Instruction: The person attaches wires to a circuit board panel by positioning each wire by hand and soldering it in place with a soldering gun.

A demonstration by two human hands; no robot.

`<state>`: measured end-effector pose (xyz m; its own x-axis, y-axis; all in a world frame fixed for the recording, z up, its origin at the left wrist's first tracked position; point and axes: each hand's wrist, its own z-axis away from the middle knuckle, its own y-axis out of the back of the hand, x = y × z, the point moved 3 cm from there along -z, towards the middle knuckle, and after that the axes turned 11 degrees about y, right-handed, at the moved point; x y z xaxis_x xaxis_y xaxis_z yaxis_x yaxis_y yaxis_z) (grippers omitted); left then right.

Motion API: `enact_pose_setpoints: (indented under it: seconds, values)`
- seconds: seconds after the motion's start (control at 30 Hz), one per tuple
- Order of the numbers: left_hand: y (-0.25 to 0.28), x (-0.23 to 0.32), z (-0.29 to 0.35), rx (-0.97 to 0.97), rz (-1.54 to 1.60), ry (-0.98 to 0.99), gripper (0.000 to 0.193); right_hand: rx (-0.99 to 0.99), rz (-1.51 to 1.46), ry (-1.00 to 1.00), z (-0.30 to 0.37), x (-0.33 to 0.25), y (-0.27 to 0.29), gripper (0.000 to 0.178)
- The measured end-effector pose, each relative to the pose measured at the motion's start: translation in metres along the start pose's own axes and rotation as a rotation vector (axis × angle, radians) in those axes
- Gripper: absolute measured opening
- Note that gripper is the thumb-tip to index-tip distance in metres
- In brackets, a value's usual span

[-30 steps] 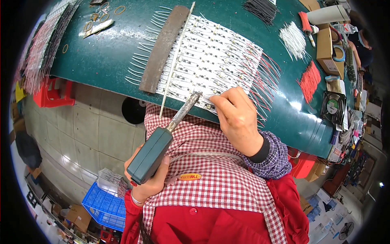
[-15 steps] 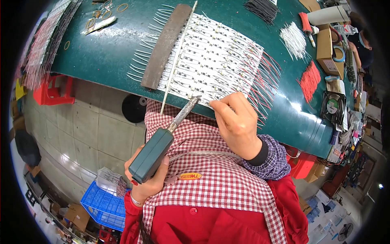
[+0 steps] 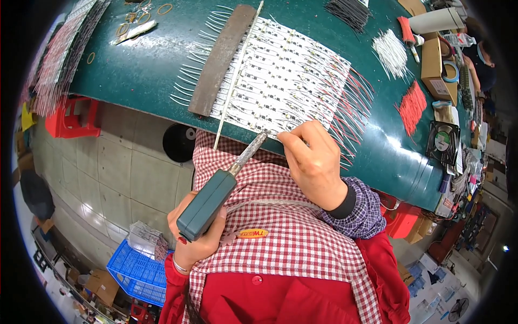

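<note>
The green table [image 3: 129,81] is spreading before the person, and a white panel of circuit boards [image 3: 275,81] is lying at its near edge, while a soldering iron [image 3: 208,201] is slanting up with its tip at the panel's near edge and a dark flat bar [image 3: 224,60] is resting across the panel's left part. The right hand [image 3: 315,161] is reaching that edge just beside the tip, thumb and forefinger pressed together, whether on a wire one cannot tell, while the left hand [image 3: 202,245] is holding the iron's casing with fingers wrapped around it. Red and dark wires [image 3: 352,114] are fanning from the panel's right side
</note>
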<state>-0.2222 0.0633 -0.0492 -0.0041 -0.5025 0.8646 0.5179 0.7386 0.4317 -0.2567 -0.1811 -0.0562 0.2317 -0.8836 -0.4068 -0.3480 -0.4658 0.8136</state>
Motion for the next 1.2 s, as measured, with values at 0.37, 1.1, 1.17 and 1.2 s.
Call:
enact_pose_setpoints:
  seconds: [0.37, 1.1, 1.17, 1.2]
  values:
    - [0.001, -0.017, 0.021, 0.088, -0.110, -0.115, 0.024, 0.026, -0.003, 0.027, 0.001, 0.001, -0.004, 0.021]
    - [-0.023, 0.015, -0.024, 0.219, 0.416, 0.216, 0.039, 0.357, 0.494, -0.116, 0.001, 0.200, 0.097, 0.010]
    - [-0.028, 0.016, -0.033, 0.206, 0.433, 0.200, 0.038, 0.387, 0.536, -0.119, 0.017, 0.195, 0.114, 0.011]
    - [-0.027, 0.016, -0.033, 0.226, 0.453, 0.198, 0.037, 0.402, 0.532, -0.182, 0.027, 0.193, 0.125, 0.011]
